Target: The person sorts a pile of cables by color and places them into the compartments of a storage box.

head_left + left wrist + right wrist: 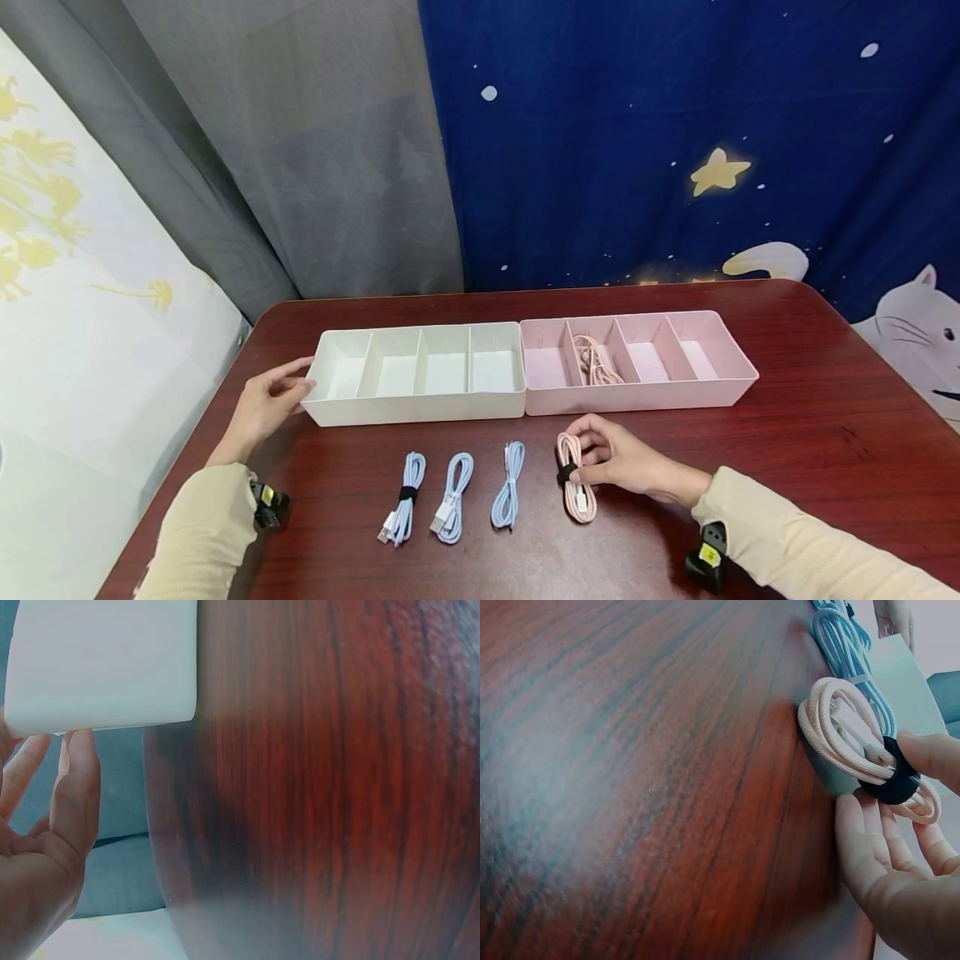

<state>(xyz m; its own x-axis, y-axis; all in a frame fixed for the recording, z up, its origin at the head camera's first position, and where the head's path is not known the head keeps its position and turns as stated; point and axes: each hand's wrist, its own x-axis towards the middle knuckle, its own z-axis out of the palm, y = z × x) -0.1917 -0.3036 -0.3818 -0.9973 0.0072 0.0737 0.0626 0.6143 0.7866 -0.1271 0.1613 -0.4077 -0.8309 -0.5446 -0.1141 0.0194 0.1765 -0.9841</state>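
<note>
My right hand (pixel 618 457) pinches a coiled pink charging cable (pixel 585 500) at its black strap (pixel 895 774), thumb on one side and fingers on the other. A white plug lies within the coil. My left hand (pixel 270 404) touches the left end of a white divided box (pixel 412 408) with its fingertips; in the left wrist view the fingers (pixel 84 765) meet the box's edge. End to end with it stands a pink divided box (pixel 637 398). Another pink cable (pixel 594 362) lies in that box's second compartment from the left.
Three coiled light blue cables lie in front of the white box: a left one (pixel 408 496) with a black strap, a middle one (pixel 453 500) and a right one (pixel 509 487). The dark red wooden table (pixel 810 433) ends at the back before grey and blue curtains.
</note>
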